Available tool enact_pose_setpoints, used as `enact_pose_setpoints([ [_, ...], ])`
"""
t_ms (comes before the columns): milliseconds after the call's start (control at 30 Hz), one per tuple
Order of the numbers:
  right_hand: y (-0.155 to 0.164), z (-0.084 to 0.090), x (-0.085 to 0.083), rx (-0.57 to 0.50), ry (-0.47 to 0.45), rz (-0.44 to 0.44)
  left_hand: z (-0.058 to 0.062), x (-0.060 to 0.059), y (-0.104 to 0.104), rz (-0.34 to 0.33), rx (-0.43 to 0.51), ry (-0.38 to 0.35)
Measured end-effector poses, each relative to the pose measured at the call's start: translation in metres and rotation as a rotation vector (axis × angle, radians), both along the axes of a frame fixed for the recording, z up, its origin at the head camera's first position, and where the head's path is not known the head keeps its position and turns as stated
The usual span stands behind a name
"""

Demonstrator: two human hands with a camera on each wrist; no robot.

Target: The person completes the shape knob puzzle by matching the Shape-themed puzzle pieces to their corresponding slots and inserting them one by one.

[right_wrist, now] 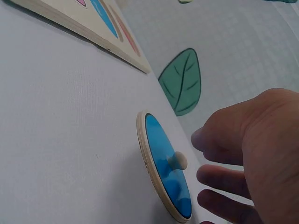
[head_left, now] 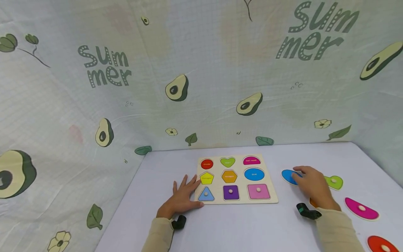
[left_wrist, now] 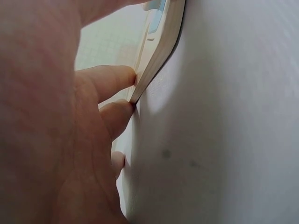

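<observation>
We record a wooden shape-puzzle board [head_left: 237, 179] lying flat on the white table [head_left: 239, 224], its blue triangle, purple square and pink square pieces seated in the front row. We find the left hand [head_left: 182, 199] flat beside the board's left edge, fingers spread and straight, fingertips [left_wrist: 122, 77] touching that edge. We note the right hand [head_left: 313, 185] over a blue oval wooden piece [right_wrist: 166, 168] with peg, lying right of the board; fingers loosely apart, gripping nothing.
</observation>
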State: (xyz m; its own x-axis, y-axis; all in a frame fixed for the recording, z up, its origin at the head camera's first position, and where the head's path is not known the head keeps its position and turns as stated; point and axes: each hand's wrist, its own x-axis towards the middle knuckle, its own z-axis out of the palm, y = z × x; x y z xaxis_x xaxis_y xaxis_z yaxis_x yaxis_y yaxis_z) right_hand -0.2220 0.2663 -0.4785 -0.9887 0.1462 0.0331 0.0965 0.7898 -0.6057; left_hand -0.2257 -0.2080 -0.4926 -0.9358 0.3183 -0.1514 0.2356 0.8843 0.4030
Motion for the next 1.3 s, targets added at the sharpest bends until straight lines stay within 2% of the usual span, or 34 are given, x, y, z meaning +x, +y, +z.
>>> enact_pose_setpoints([
  [200,0.002,-0.003,-0.001,0.03,-0.051,0.029,-0.002,-0.001,0.0,0.001,-0.018,0.011],
  [567,0.002,-0.015,-0.001,0.045,-0.005,0.025,-0.005,-0.001,-0.002,0.002,-0.009,0.019],
  [767,0.001,-0.013,0.0,0.068,0.059,0.012,-0.006,0.0,-0.001,0.002,-0.006,0.03],
  [867,0.001,-0.012,0.002,0.066,0.06,0.006,-0.006,-0.001,-0.001,-0.001,-0.003,0.032],
  [1033,0.001,-0.012,0.002,0.016,0.02,-0.019,-0.006,-0.001,-0.001,-0.005,-0.007,0.028],
  [1300,0.001,-0.008,0.002,-0.126,0.035,-0.044,-0.007,-0.003,-0.001,-0.006,0.001,0.022],
])
